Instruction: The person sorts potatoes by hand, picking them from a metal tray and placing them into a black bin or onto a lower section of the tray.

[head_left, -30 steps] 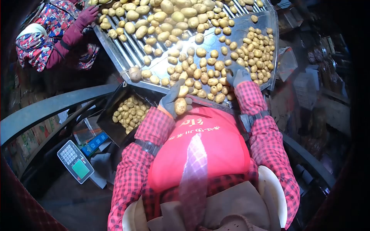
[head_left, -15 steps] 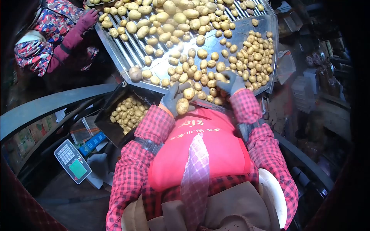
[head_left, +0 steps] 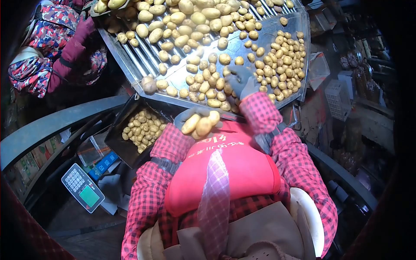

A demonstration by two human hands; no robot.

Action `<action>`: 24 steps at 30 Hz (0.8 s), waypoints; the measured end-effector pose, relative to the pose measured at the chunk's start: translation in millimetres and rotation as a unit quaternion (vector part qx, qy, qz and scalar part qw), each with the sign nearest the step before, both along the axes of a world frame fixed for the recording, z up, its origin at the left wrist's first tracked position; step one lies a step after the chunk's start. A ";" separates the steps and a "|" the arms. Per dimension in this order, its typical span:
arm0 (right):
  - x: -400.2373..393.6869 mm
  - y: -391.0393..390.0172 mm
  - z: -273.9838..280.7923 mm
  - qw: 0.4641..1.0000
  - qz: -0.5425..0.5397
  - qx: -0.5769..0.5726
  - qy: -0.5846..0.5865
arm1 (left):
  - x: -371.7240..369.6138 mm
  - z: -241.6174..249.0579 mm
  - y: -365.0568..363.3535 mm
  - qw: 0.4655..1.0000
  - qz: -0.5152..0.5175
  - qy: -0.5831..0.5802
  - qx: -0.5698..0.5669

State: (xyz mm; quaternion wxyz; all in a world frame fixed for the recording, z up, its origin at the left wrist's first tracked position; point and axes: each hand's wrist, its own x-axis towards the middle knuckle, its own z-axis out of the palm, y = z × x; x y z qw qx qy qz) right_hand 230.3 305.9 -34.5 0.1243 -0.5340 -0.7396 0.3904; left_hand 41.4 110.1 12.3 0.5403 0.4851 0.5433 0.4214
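Note:
My left hand [head_left: 183, 116], in a grey glove, is cupped around several potatoes [head_left: 203, 126] close to my red apron [head_left: 225, 173]. The potatoes cover most of its palm and part of its fingers. My right hand [head_left: 242, 81], also gloved in grey, hovers over the metal sorting table [head_left: 245, 53] with fingers apart and partly bent. Its fingertips are nearest to a group of loose potatoes [head_left: 211, 83], and I see none in its grasp.
A dark bin of small potatoes [head_left: 143, 130] stands left of my left hand. More potatoes [head_left: 284, 63] lie heaped at the table's right. Rollers carry larger ones [head_left: 177, 17]. A scale display [head_left: 83, 187] is at lower left. Another person's sleeve [head_left: 71, 58] shows at upper left.
My left hand has drawn back toward the apron and turned, now showing more potatoes in it. My right hand has moved up and left over the table. The view has shifted slightly.

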 end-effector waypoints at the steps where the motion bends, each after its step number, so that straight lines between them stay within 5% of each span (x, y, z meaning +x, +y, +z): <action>1: 18.8 15.8 -39.4 0.988 0.024 0.121 -0.094 | -8.4 15.4 -0.7 0.926 0.038 -0.325 -0.190; 2: 29.6 23.2 -50.7 0.981 0.049 0.136 -0.132 | -9.8 12.4 -14.4 0.869 0.138 -0.443 -0.170; 4: 46.1 32.3 -60.8 0.959 0.097 0.166 -0.209 | -31.1 -35.2 -36.6 0.885 0.077 -0.450 -0.093; 6: 41.4 35.1 -55.5 0.953 0.090 0.140 -0.253 | -54.8 -50.8 -50.9 0.692 0.155 -0.698 -0.100; 11: 32.6 37.3 -50.7 0.970 -0.001 0.036 -0.239 | -129.5 -88.4 -133.3 0.768 0.317 -0.557 -0.015; 13: 49.5 42.3 -50.6 0.968 -0.079 0.055 -0.234 | -149.6 -91.0 -162.6 0.657 0.473 -0.584 -0.058; 15: 77.9 51.9 -49.1 0.958 -0.161 0.075 -0.227 | -193.3 -175.8 -218.4 0.729 0.560 -0.376 -0.116; 18: 107.8 70.0 -52.3 0.940 -0.172 0.086 -0.282 | -168.1 -109.2 -186.0 0.555 0.726 -0.241 -0.325; 21: 113.3 71.8 -66.0 0.937 -0.125 0.103 -0.309 | -177.4 -130.7 -202.9 0.518 0.721 -0.313 -0.339; 22: 108.9 73.3 -61.4 0.931 -0.068 0.083 -0.349 | -173.4 -139.2 -204.2 0.562 0.708 -0.232 -0.361; 24: 101.7 79.0 -68.8 0.925 -0.080 0.037 -0.370 | -175.8 -158.6 -195.8 0.556 0.705 -0.300 -0.322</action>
